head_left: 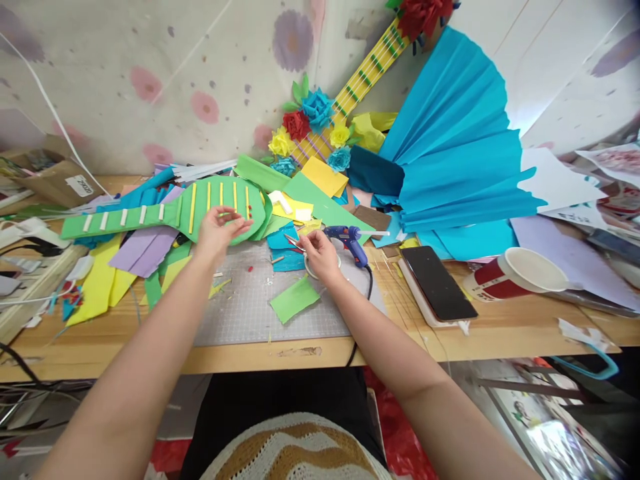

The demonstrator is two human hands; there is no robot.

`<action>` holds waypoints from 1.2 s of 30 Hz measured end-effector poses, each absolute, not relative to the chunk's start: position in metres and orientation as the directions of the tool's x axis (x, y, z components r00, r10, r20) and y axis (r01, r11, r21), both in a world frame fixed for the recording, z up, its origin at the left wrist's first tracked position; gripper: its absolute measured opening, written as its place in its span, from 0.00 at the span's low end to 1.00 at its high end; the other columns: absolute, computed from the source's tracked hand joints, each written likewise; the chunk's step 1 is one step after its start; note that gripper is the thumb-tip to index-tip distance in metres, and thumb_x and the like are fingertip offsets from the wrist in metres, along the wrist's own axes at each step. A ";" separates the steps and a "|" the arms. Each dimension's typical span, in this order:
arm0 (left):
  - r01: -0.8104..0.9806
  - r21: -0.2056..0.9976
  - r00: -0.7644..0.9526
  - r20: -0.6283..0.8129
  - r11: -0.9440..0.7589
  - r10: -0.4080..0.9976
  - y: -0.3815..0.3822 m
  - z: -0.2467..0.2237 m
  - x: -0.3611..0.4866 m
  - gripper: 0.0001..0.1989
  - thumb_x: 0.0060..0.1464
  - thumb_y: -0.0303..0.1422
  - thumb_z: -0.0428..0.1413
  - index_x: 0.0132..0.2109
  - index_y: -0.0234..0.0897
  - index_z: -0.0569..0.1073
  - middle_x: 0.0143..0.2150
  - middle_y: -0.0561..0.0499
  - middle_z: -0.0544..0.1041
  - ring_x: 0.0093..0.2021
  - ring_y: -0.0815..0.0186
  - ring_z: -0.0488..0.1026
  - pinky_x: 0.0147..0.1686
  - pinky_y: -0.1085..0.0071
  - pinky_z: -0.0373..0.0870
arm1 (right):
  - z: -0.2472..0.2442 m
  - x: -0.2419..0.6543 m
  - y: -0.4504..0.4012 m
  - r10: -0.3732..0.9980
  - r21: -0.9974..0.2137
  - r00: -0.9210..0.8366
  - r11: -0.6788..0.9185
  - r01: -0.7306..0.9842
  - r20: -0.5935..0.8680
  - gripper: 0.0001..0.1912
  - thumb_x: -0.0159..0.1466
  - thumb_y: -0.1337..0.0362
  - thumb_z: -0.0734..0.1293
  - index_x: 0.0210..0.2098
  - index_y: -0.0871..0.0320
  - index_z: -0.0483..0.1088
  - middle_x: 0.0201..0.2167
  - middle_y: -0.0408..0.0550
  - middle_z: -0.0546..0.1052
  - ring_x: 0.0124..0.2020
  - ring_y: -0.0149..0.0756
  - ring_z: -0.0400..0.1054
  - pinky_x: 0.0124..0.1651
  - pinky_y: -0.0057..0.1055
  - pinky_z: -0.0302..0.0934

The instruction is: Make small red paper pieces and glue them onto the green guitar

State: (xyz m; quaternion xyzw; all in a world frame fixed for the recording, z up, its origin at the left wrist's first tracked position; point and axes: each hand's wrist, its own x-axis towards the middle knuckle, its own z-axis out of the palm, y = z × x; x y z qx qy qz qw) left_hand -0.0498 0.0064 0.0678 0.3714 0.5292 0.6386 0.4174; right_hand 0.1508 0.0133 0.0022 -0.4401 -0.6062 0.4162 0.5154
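Note:
A green paper lute [170,215] with yellow strips on its round body and white strips along its neck lies at the left of the table. My left hand [220,231] is over the lute's body, fingers loosely stretched and thumb apart, holding nothing I can see. Small red bits sit near its fingertips. My right hand [320,253] pinches a thin two-pronged tool [294,244], partly hidden by the fingers, that looks like tweezers. Under that hand shows a white ring-shaped roll [311,269]. Right beside it lies a purple glue gun [353,245] with a glue stick in its back.
A grey cutting mat [240,313] bears a green paper piece [295,300] and scraps. Rightward are a phone [439,283] and a tilted paper cup [515,275]. Behind stand a flower-decorated yellow instrument [367,73] and a pleated blue paper fan [455,133]. The glue gun's cord crosses the table edge.

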 end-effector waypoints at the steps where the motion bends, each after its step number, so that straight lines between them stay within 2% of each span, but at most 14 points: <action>1: -0.081 0.990 -0.388 0.075 -0.114 0.919 0.004 0.074 -0.062 0.15 0.40 0.20 0.59 0.35 0.35 0.65 0.32 0.55 0.71 0.35 0.68 0.76 0.44 0.64 0.73 | 0.001 0.151 0.013 0.964 -0.956 -0.079 0.261 0.131 0.253 0.14 0.58 0.50 0.61 0.27 0.55 0.60 0.29 0.43 0.75 0.32 0.33 0.70 0.38 0.31 0.62; 3: 0.008 0.994 -0.384 0.105 -0.110 0.918 -0.002 0.083 -0.083 0.15 0.39 0.19 0.59 0.35 0.33 0.67 0.37 0.51 0.72 0.37 0.66 0.75 0.46 0.59 0.71 | -0.001 0.151 0.013 0.967 -0.962 -0.109 0.242 0.130 0.228 0.12 0.59 0.53 0.61 0.30 0.55 0.62 0.31 0.44 0.76 0.32 0.32 0.70 0.37 0.31 0.62; 6: 0.144 0.987 -0.368 -0.010 0.067 0.930 -0.012 0.087 -0.106 0.09 0.41 0.18 0.56 0.33 0.29 0.68 0.39 0.48 0.72 0.37 0.68 0.74 0.47 0.60 0.69 | -0.004 0.151 0.013 0.969 -0.970 -0.156 0.211 0.121 0.192 0.09 0.60 0.58 0.59 0.36 0.55 0.66 0.34 0.45 0.77 0.32 0.32 0.71 0.38 0.31 0.63; 8: 0.254 0.951 -0.406 -0.062 0.178 0.912 -0.018 0.084 -0.118 0.08 0.42 0.19 0.55 0.33 0.29 0.69 0.38 0.49 0.73 0.38 0.68 0.73 0.46 0.62 0.69 | -0.003 0.150 0.013 0.967 -0.954 -0.170 0.225 0.200 0.192 0.10 0.61 0.60 0.58 0.38 0.55 0.68 0.35 0.45 0.77 0.33 0.32 0.70 0.38 0.31 0.62; 10: 0.388 0.891 -0.425 -0.055 0.237 0.903 -0.023 0.079 -0.128 0.11 0.41 0.21 0.58 0.35 0.30 0.71 0.37 0.50 0.75 0.38 0.67 0.73 0.44 0.65 0.68 | 0.001 0.146 0.011 0.955 -0.903 -0.216 0.269 0.336 0.204 0.11 0.61 0.60 0.58 0.37 0.55 0.69 0.33 0.45 0.77 0.33 0.32 0.69 0.37 0.30 0.60; 14: 0.561 0.765 -0.473 -0.018 0.317 0.881 -0.030 0.074 -0.140 0.20 0.37 0.31 0.63 0.42 0.34 0.73 0.32 0.52 0.77 0.33 0.66 0.73 0.37 0.69 0.68 | 0.018 0.121 0.006 0.824 -0.701 -0.554 0.464 0.542 0.117 0.09 0.59 0.59 0.62 0.35 0.55 0.71 0.31 0.43 0.77 0.31 0.31 0.67 0.33 0.27 0.55; 16: 0.595 0.739 -0.479 0.010 0.316 0.878 -0.032 0.074 -0.141 0.21 0.39 0.36 0.62 0.44 0.36 0.73 0.29 0.54 0.76 0.27 0.67 0.72 0.33 0.70 0.67 | 0.028 0.102 0.003 0.736 -0.576 -0.671 0.588 0.568 0.091 0.10 0.59 0.62 0.61 0.39 0.54 0.70 0.32 0.43 0.77 0.33 0.33 0.67 0.33 0.27 0.53; 20: 0.698 0.632 -0.524 0.128 0.338 0.842 -0.035 0.077 -0.140 0.16 0.46 0.46 0.54 0.35 0.38 0.74 0.21 0.54 0.71 0.19 0.67 0.66 0.23 0.70 0.62 | 0.037 0.071 0.003 0.609 -0.364 -0.793 0.737 0.570 -0.011 0.15 0.58 0.64 0.59 0.45 0.54 0.67 0.35 0.46 0.76 0.34 0.36 0.67 0.31 0.28 0.51; 23: 0.713 0.600 -0.528 0.121 0.362 0.840 -0.038 0.075 -0.139 0.16 0.48 0.47 0.50 0.30 0.38 0.72 0.18 0.54 0.67 0.17 0.67 0.64 0.21 0.70 0.58 | 0.034 0.062 0.007 0.576 -0.290 -0.813 0.765 0.574 -0.090 0.11 0.58 0.65 0.58 0.40 0.55 0.67 0.35 0.48 0.76 0.34 0.37 0.67 0.30 0.28 0.50; 27: 0.692 0.607 -0.537 0.070 0.391 0.841 -0.041 0.062 -0.138 0.14 0.49 0.44 0.49 0.27 0.39 0.67 0.19 0.54 0.67 0.18 0.66 0.65 0.22 0.70 0.57 | 0.027 0.064 0.012 0.575 -0.288 -0.813 0.765 0.576 -0.097 0.09 0.60 0.65 0.57 0.37 0.56 0.67 0.36 0.48 0.75 0.35 0.36 0.67 0.30 0.28 0.51; 32: 0.680 0.612 -0.548 0.058 0.404 0.834 -0.034 0.042 -0.140 0.13 0.48 0.45 0.49 0.29 0.39 0.66 0.21 0.53 0.69 0.20 0.65 0.65 0.23 0.70 0.58 | 0.026 0.068 0.011 0.618 -0.313 -0.780 0.724 0.615 -0.102 0.09 0.60 0.64 0.58 0.39 0.56 0.65 0.35 0.49 0.75 0.34 0.38 0.67 0.29 0.28 0.50; 36: 0.659 0.632 -0.550 0.035 0.408 0.835 -0.026 0.034 -0.140 0.11 0.49 0.42 0.48 0.33 0.40 0.66 0.21 0.53 0.68 0.19 0.63 0.67 0.25 0.68 0.60 | 0.028 0.066 0.010 0.628 -0.282 -0.773 0.729 0.624 -0.086 0.07 0.58 0.67 0.59 0.35 0.58 0.66 0.33 0.51 0.75 0.34 0.38 0.66 0.30 0.29 0.51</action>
